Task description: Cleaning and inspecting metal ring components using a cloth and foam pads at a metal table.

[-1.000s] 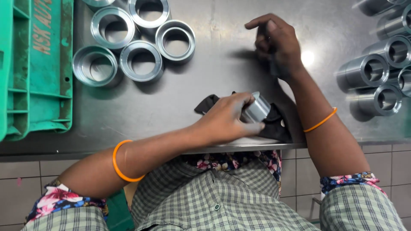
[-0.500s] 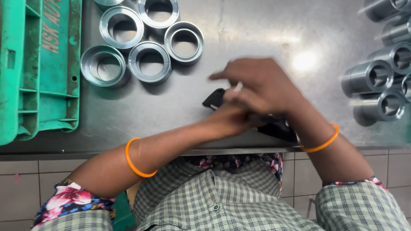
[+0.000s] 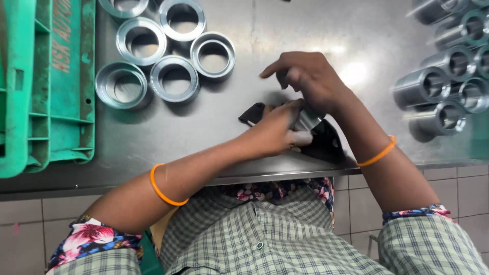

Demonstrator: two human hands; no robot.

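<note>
My left hand [image 3: 277, 130] grips a small shiny metal sleeve [image 3: 307, 121] over a black gauge block [image 3: 321, 142] near the front edge of the steel table [image 3: 285, 30]. My right hand [image 3: 308, 76] rests on top of the same sleeve, index finger stretched out to the left. Most of the sleeve is hidden by both hands. An orange bangle sits on each wrist.
Several wide metal rings [image 3: 173, 79] stand at the back left of the table. A green plastic crate [image 3: 46, 86] fills the left edge. Several metal sleeves [image 3: 443, 86] lie on their sides at the right.
My right hand came back from the far side of the table onto the sleeve held by my left hand. The left hand stayed over the black block.
</note>
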